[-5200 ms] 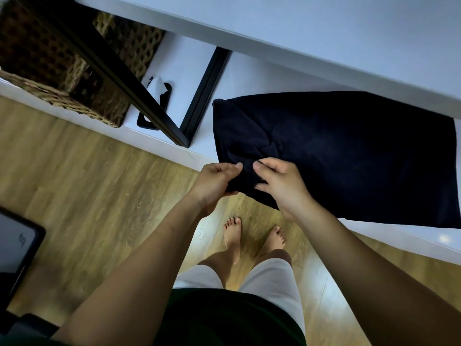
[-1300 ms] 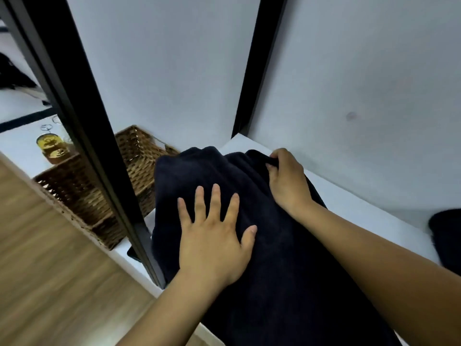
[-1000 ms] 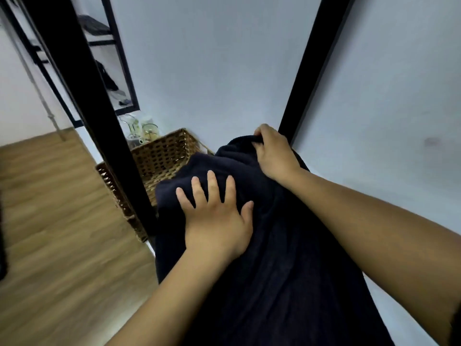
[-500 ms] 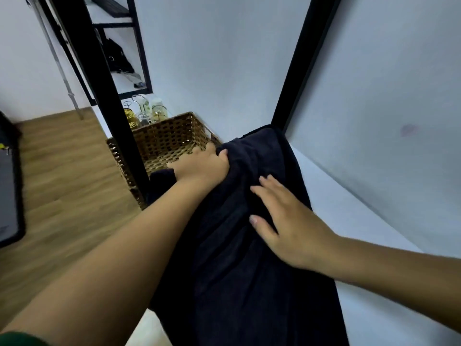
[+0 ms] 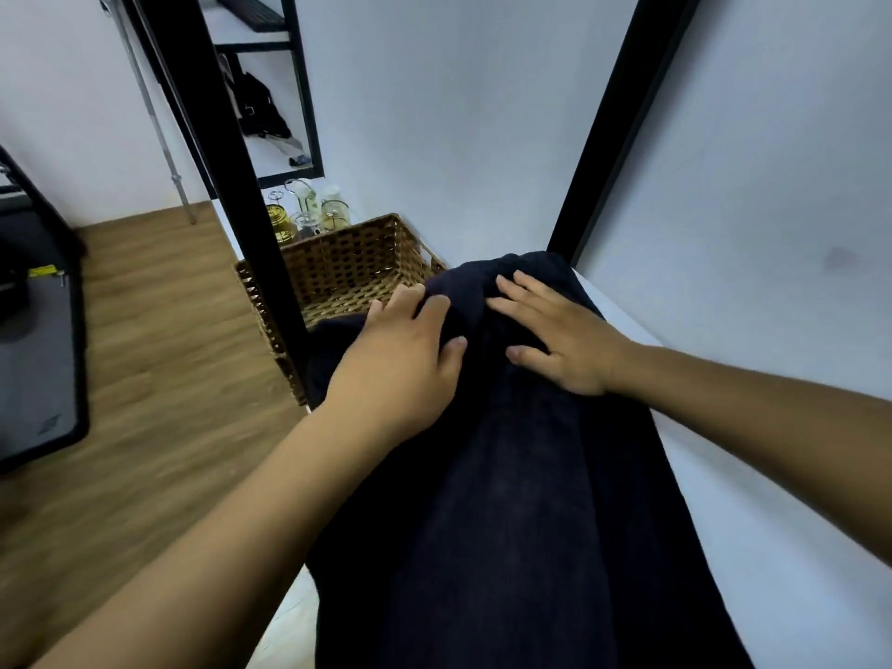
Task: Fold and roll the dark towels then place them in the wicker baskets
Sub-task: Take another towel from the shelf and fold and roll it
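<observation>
Half a second ago the left hand (image 5: 400, 364) clutched the far left corner of the dark towel (image 5: 507, 523), right at the wicker basket (image 5: 347, 272). It now sits closer to the frame's centre, and its fingers curl over a raised fold of cloth and grip it. The right hand (image 5: 564, 340) has slid up from the middle of the towel to its far end. It lies flat there with fingers spread and straight, pressing the cloth down, close beside the left hand.

The towel is deep navy, almost black. It lies as a long narrow strip on the white shelf (image 5: 724, 499), running from the bottom edge of the frame up to its centre. Its far end is bunched and humped under both hands, just beside the basket's near right corner. Lengthwise creases run down the strip. The basket stands centre-left, partly behind a black post (image 5: 241, 185), with glass jars (image 5: 309, 217) beyond it.
</observation>
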Motion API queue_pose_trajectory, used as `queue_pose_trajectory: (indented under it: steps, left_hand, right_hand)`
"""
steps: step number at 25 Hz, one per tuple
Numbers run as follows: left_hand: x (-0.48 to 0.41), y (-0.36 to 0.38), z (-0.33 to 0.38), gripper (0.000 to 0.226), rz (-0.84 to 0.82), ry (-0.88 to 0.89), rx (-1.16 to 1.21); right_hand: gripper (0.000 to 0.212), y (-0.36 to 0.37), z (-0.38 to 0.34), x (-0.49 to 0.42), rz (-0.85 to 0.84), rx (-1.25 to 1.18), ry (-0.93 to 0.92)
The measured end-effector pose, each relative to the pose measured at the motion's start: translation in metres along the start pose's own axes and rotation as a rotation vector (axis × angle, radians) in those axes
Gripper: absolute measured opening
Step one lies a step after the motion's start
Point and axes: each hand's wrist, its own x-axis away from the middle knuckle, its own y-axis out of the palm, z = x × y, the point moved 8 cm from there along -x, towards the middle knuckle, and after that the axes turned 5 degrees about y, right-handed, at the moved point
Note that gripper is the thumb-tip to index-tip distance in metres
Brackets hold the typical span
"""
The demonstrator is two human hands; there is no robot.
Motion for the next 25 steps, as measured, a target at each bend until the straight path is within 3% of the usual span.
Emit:
queue_pose_trajectory:
  steps: [5, 7, 10, 13, 16, 18, 20, 22, 25]
  left_hand:
    - [0.026, 0.041, 0.011, 0.07, -0.233, -0.002, -0.345]
    - [0.014, 0.048, 0.006, 0.072, -0.271, -0.026, -0.36]
    - [-0.014, 0.053, -0.003, 0.074, -0.29, -0.041, -0.374]
    - [-0.046, 0.058, -0.012, 0.077, -0.309, -0.058, -0.378]
    - [-0.057, 0.057, -0.012, 0.077, -0.272, -0.051, -0.378]
    - [-0.04, 0.044, 0.008, 0.068, -0.113, 0.026, -0.356]
    - [0.002, 0.029, 0.043, 0.06, 0.026, 0.136, -0.187]
    - [0.059, 0.022, 0.081, 0.064, 0.045, 0.258, -0.053]
    - [0.111, 0.041, 0.117, 0.076, -0.014, 0.388, -0.258]
  right_hand:
    - [0.074, -0.015, 0.021, -0.048, -0.088, 0.134, -0.05]
    - [0.065, -0.025, 0.017, -0.041, -0.004, 0.168, 0.04]
    - [0.043, -0.045, 0.01, 0.015, 0.185, 0.026, 0.208]
    - [0.034, -0.038, 0.009, 0.097, 0.057, -0.088, 0.37]
    - [0.054, -0.024, 0.018, 0.166, -0.084, -0.142, 0.601]
    - [0.058, -0.016, 0.026, 0.199, -0.108, -0.269, 0.773]
    - [0.048, -0.007, 0.039, 0.217, -0.083, -0.467, 0.919]
    - [0.036, 0.002, 0.043, 0.218, -0.087, -0.706, 0.971]
    - [0.007, -0.01, 0.033, 0.209, -0.045, -1.222, 0.956]
